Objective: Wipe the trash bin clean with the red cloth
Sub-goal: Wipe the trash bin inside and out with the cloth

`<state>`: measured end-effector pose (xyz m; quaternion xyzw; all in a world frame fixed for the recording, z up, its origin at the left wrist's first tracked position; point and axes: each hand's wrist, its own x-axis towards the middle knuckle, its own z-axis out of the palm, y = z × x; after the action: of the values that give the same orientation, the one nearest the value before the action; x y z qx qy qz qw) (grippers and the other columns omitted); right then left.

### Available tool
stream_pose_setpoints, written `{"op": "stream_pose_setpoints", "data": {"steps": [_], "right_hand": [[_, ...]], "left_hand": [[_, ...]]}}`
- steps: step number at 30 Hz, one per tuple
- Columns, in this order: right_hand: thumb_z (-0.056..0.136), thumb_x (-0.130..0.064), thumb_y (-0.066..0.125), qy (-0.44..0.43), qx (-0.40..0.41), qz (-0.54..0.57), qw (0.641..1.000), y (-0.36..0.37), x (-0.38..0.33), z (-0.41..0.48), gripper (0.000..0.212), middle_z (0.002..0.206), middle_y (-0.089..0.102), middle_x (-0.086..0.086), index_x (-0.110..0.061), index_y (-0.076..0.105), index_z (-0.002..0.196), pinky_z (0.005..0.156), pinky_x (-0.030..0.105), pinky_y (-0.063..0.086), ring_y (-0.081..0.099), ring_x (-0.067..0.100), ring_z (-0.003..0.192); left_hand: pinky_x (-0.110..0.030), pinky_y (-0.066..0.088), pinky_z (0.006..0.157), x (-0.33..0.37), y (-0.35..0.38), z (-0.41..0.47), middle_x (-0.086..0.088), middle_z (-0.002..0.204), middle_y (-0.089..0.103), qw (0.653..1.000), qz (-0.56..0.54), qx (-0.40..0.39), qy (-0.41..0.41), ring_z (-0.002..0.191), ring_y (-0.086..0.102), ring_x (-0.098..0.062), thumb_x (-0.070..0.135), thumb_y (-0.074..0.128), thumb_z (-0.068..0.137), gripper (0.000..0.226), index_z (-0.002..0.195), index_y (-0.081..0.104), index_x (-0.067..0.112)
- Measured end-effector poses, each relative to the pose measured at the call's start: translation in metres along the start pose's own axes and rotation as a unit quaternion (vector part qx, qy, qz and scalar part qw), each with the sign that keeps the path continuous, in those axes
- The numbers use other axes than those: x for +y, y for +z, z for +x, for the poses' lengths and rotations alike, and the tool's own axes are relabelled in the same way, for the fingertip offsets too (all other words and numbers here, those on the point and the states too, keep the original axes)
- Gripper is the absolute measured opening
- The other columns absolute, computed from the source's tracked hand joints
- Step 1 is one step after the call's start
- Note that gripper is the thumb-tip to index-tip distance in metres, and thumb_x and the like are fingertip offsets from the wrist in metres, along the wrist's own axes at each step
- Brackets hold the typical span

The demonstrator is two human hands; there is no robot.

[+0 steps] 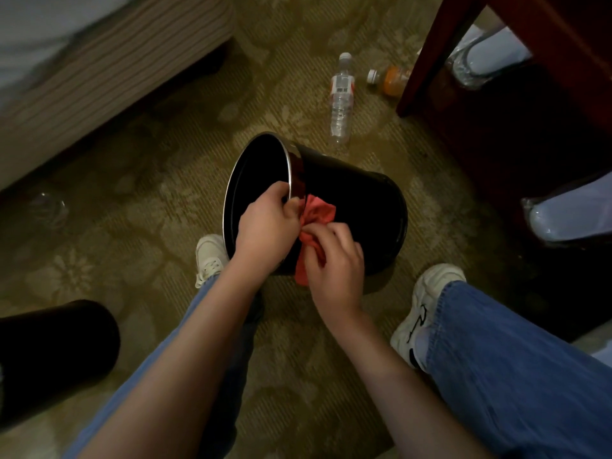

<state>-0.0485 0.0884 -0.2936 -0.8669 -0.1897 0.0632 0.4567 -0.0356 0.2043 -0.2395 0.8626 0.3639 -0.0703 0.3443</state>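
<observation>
Bin: the black trash bin (357, 207) lay tipped at centre, mouth toward 10 o'clock.
Left hand: the left hand (265, 223) curled over the rim.
Right hand: the right hand (334, 260) pinched the red cloth (318, 213), bunched against the outer wall.
Progress: likely mid-wipe outside; the inside's state could not be told.
Room: patterned carpet (149, 210); bottles (341, 97) at 1 o'clock, bed (99, 71) at 10, wooden furniture (546, 61) at 2.

Bedroom, bed (109, 71) with striped base, floral-patterned carpet (149, 226) underfoot, dark wooden furniture (563, 34)
</observation>
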Motion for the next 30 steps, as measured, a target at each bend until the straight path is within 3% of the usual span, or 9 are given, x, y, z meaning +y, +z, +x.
{"op": "stream_pose_setpoints", "data": {"steps": [4, 7, 13, 19, 22, 30], "right_hand": [[0.089, -0.018, 0.05, 0.018, 0.022, 0.023, 0.999, -0.002, 0.002, 0.009, 0.024, 0.098, 0.057, -0.003, -0.016, 0.067, 0.107, 0.072, 0.042, 0.049, 0.058, 0.014, 0.087], [0.089, -0.015, 0.053, 0.062, 0.036, 0.021, 0.997, -0.003, 0.004, 0.037, 0.021, 0.096, 0.05, -0.007, -0.016, 0.067, 0.106, 0.073, 0.045, 0.051, 0.056, 0.012, 0.085], [0.088, -0.023, 0.044, 0.021, -0.005, -0.002, 1.0, 0.005, -0.01, 0.0, 0.03, 0.096, 0.058, 0.002, -0.016, 0.067, 0.107, 0.07, 0.029, 0.042, 0.059, 0.02, 0.082], [0.089, -0.014, 0.052, 0.033, -0.01, 0.013, 0.999, 0.004, -0.012, 0.021, 0.023, 0.099, 0.058, 0.001, -0.015, 0.067, 0.107, 0.072, 0.036, 0.049, 0.059, 0.017, 0.084], [0.089, -0.013, 0.053, 0.05, 0.004, 0.019, 0.999, 0.002, -0.01, 0.036, 0.024, 0.101, 0.056, 0.001, -0.015, 0.066, 0.109, 0.072, 0.045, 0.051, 0.058, 0.017, 0.086], [0.088, -0.022, 0.045, 0.011, -0.034, 0.002, 0.999, 0.007, -0.008, -0.003, 0.03, 0.095, 0.06, 0.003, -0.015, 0.068, 0.105, 0.069, 0.037, 0.048, 0.06, 0.022, 0.082]], "left_hand": [[-0.028, 0.035, 0.057, -0.002, 0.0, -0.002, 0.008, 0.065, 0.05, 1.0, 0.001, 0.002, -0.004, 0.064, 0.051, -0.014, 0.022, 0.045, 0.096, 0.012, 0.086, 0.05, 0.019], [-0.016, 0.033, 0.05, -0.001, 0.0, -0.005, 0.011, 0.062, 0.048, 1.0, -0.008, 0.002, 0.0, 0.062, 0.051, -0.008, 0.018, 0.046, 0.097, 0.014, 0.084, 0.05, 0.017], [-0.045, 0.052, 0.072, -0.012, -0.005, -0.005, -0.005, 0.075, 0.062, 1.0, -0.01, 0.0, -0.025, 0.078, 0.063, -0.03, 0.021, 0.046, 0.094, 0.015, 0.092, 0.056, 0.01], [-0.035, 0.046, 0.068, -0.012, -0.008, -0.007, 0.006, 0.069, 0.054, 1.0, 0.009, 0.018, -0.015, 0.076, 0.058, -0.026, 0.018, 0.045, 0.096, 0.015, 0.096, 0.057, 0.008], [-0.04, 0.05, 0.07, -0.007, -0.005, -0.007, 0.005, 0.069, 0.054, 1.0, -0.005, 0.007, -0.011, 0.077, 0.06, -0.029, 0.019, 0.046, 0.096, 0.016, 0.096, 0.058, 0.009], [-0.042, 0.05, 0.07, -0.013, -0.007, -0.004, -0.006, 0.074, 0.058, 0.999, 0.029, 0.024, -0.014, 0.074, 0.059, -0.03, 0.021, 0.046, 0.096, 0.017, 0.095, 0.056, 0.008]]}}
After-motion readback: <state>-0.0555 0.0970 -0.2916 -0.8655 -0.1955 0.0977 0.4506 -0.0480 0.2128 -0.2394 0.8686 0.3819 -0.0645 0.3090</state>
